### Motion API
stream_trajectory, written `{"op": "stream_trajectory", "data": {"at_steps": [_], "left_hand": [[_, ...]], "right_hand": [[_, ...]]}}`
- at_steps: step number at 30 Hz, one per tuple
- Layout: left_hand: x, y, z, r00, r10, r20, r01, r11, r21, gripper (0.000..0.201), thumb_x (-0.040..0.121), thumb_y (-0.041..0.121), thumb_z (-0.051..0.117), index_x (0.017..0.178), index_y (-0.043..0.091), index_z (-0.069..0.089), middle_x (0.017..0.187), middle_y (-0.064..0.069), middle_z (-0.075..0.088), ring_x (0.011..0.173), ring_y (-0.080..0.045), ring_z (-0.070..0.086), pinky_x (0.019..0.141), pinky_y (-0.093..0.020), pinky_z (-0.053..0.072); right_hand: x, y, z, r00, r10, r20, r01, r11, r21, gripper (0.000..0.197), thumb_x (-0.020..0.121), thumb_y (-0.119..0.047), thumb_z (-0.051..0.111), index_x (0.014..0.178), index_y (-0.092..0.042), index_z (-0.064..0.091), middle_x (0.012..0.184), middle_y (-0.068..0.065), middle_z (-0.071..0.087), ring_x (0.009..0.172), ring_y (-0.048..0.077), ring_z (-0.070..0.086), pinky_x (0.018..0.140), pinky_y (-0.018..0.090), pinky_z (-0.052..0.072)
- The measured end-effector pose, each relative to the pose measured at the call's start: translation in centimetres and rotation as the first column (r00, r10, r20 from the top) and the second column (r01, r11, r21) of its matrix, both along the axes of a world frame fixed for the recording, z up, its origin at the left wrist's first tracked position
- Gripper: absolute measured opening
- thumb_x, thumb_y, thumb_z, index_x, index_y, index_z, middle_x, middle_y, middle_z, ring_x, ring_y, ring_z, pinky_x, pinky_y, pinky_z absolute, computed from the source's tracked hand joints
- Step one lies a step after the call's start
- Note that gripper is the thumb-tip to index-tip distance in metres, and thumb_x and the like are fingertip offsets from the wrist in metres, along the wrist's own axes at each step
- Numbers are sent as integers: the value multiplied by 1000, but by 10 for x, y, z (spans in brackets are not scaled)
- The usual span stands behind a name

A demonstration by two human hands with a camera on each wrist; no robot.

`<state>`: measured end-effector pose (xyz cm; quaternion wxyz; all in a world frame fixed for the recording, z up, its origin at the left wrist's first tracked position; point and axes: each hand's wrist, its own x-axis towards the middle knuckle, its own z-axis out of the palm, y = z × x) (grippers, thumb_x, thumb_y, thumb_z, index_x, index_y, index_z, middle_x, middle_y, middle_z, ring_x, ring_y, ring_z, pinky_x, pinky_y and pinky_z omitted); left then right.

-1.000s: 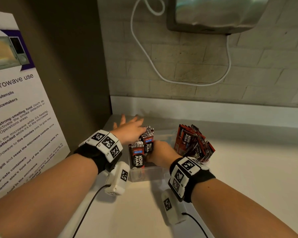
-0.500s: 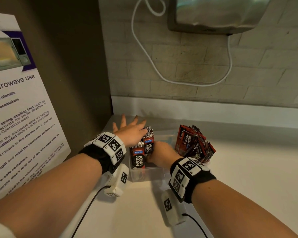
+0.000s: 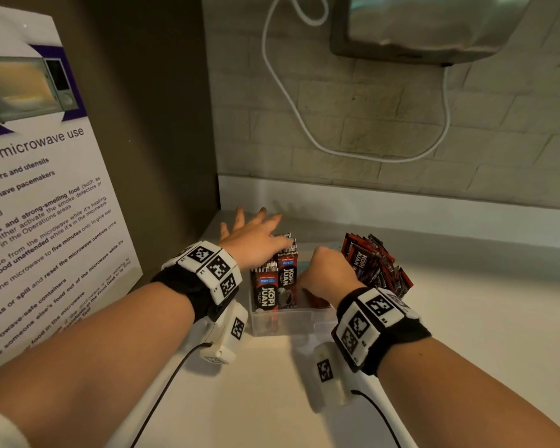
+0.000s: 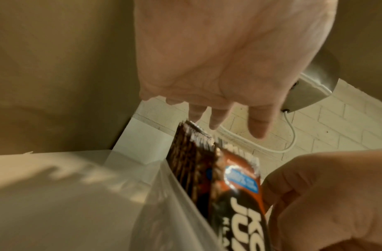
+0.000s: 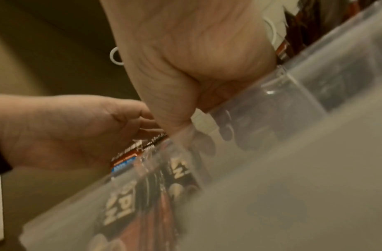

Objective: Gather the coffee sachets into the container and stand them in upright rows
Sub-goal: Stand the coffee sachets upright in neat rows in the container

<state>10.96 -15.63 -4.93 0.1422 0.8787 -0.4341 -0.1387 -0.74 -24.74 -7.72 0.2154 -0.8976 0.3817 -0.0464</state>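
Your left hand [image 3: 256, 240] lies flat, fingers straight, on the upright red-and-black coffee sachets [image 3: 277, 279] at the left of the clear plastic container [image 3: 291, 321] on the white desk [image 3: 466, 334]. Your right hand [image 3: 328, 276] reaches into the container's middle, fingers curled; whether its grip holds anything, I cannot tell.

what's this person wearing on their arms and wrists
Both forearms are bare. Each wrist has a black band topped with white blocks printed with black square tag markers. A white camera pod hangs under each wrist, trailing a black cable.
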Motion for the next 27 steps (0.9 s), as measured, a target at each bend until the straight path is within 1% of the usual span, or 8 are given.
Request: {"op": "stream_trajectory", "data": {"at_steps": [2,5,13,18,21,23,25,27], "left_hand": [[-3,1,-2,999,-36,16,36,999,-2,86,85,57,56,154,39,7,163,4,-6,146,-32,-22,114,-58,-11],[-9,2,-3,996,-64,54,65,998,-12,96,80,46,65,154,36,5,163,3,-6,146,-32,-22,116,-58,-10],[-21,5,2,1000,-18,12,20,980,-199,82,85,33,61,153,30,18,163,0,9,148,-29,-11,118,-54,-2],[-42,1,0,999,1,-49,-26,860,-509,56,86,27,61,139,28,43,145,4,39,138,-19,26,112,-33,25],[-63,-8,-5,969,-28,-246,-128,794,-594,32,89,28,60,120,28,53,127,6,50,118,-13,45,97,-28,39],[-76,-17,-11,903,-33,-429,-242,786,-569,27,91,35,59,115,25,53,120,3,53,109,-14,52,87,-27,41],[-86,-25,-16,803,-24,-596,-349,791,-502,45,87,52,54,120,21,51,122,0,54,110,-15,53,92,-30,43],[-94,-31,-17,693,-31,-720,-437,776,-454,65,79,63,45,128,20,48,128,-1,54,117,-17,52,103,-37,42]], "right_hand": [[-2,2,2,995,35,-99,-40,998,-52,11,87,-14,58,96,-6,57,106,13,63,99,28,62,73,31,49],[-4,3,-2,971,84,-223,-101,993,-65,26,89,-15,53,111,-2,59,117,15,62,107,28,61,81,32,49],[0,1,-14,977,52,-207,-64,997,-49,44,91,-20,50,128,2,39,125,18,57,114,31,57,87,34,46],[0,-3,-15,974,81,-209,-106,988,-109,35,93,-13,44,126,-3,41,120,16,59,109,31,59,82,36,47],[-4,-6,-8,970,116,-213,-164,961,-222,26,91,-15,48,115,-7,58,111,11,63,101,26,62,70,30,44],[-10,-7,4,949,195,-248,-269,912,-310,23,93,-13,46,110,-10,61,112,8,63,106,25,60,80,31,45],[-19,-5,19,935,244,-257,-322,889,-325,25,94,-12,43,112,-12,61,116,6,63,110,23,58,88,28,43],[-31,-5,31,951,258,-172,-297,914,-274,26,94,-10,43,112,-12,62,114,6,65,103,20,60,80,23,43]]}}
